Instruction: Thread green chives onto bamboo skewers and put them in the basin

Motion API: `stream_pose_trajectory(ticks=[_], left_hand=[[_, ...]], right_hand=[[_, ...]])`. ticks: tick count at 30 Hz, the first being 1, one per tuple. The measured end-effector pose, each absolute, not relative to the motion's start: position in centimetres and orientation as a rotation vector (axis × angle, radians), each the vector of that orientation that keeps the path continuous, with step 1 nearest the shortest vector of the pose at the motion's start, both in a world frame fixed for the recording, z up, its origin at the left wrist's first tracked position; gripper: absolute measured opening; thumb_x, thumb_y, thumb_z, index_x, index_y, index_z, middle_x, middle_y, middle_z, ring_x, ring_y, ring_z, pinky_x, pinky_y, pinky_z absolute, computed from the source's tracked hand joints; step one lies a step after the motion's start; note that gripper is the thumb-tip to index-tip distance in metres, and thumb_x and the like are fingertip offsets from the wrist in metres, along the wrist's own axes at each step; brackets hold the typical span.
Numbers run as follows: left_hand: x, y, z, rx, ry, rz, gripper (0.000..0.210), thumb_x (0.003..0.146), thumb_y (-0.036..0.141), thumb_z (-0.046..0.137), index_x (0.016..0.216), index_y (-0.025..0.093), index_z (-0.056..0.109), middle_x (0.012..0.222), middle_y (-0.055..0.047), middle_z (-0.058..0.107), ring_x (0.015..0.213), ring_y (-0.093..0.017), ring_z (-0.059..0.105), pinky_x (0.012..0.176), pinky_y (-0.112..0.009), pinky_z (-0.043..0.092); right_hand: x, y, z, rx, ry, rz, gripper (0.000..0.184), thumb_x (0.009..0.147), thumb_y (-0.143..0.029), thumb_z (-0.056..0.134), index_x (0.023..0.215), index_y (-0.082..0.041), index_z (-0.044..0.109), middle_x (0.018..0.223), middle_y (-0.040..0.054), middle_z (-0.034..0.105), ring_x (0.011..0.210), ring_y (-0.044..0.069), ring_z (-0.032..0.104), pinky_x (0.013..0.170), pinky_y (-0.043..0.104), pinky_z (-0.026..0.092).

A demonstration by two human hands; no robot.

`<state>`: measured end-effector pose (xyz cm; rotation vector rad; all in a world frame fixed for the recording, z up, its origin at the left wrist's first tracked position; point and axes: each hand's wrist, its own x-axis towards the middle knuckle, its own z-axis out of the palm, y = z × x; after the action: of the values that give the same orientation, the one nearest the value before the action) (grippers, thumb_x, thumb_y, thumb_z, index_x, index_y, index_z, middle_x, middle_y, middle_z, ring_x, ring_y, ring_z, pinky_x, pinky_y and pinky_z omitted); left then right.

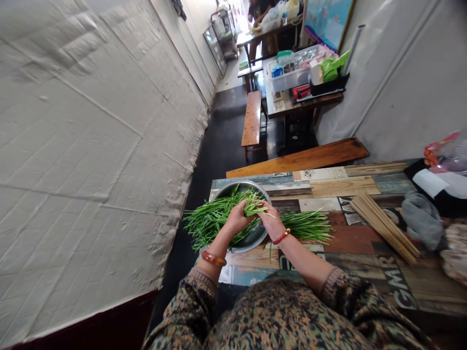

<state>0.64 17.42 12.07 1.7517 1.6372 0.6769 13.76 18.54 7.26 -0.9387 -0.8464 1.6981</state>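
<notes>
Over a round metal bowl (255, 239) on the table, my left hand (238, 219) is closed around a small bunch of green chives (251, 208). The pale stalk ends point right, toward my right hand (272, 221), whose fingers are bent around them; its fingertips are partly hidden. More chives (211, 218) fill the left side of the bowl and hang over its rim. To the right of the bowl, a second heap of chives (310, 226) lies on the tabletop, its stalks pointing right.
Right on the patchwork-patterned table (350, 262) lie thin wooden sticks (386, 228) and a grey plastic bag (421, 221). Beyond are a wooden bench (299, 158), another bench (251, 119) and a table with a white bin (290, 80). A pale wall (91, 146) runs along the left. A person (260, 12) is far back.
</notes>
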Motion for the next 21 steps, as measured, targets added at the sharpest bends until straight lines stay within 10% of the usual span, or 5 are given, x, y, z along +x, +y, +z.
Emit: stream_pose_trajectory(ticks=[4,9,21], left_hand=[[1.2,18.0,12.3,1.819,1.869,0.508,0.02,0.075,0.017,0.064,0.095,0.02,0.063,0.09,-0.004,0.071,0.082,-0.02,0.066,0.073,-0.028,0.048],[3.2,18.5,12.7,2.009,2.1,0.199,0.024,0.073,0.018,0.064,0.097,0.02,0.06,0.091,-0.009,0.07,0.089,-0.027,0.065,0.077,-0.034,0.045],[2.4,18.7,10.4,1.586,1.368,0.436,0.045,0.075,0.041,0.069,0.111,0.013,0.064,0.1,-0.006,0.067,0.091,-0.02,0.06,0.084,-0.031,0.047]], right_hand=[[16.3,17.6,7.3,-0.98,-1.033,1.6,0.026,0.071,-0.035,0.068,0.091,-0.02,0.067,0.103,0.0047,0.068,0.096,0.019,0.063,0.091,0.035,0.048],[17.9,16.5,8.0,-1.062,-0.831,1.643,0.038,0.074,-0.043,0.069,0.103,-0.02,0.063,0.082,0.001,0.066,0.072,0.015,0.061,0.064,0.027,0.05],[19.2,18.3,7.2,-1.088,-0.766,1.651,0.032,0.067,-0.045,0.072,0.087,-0.02,0.071,0.079,0.0015,0.069,0.061,0.013,0.058,0.054,0.025,0.047]])
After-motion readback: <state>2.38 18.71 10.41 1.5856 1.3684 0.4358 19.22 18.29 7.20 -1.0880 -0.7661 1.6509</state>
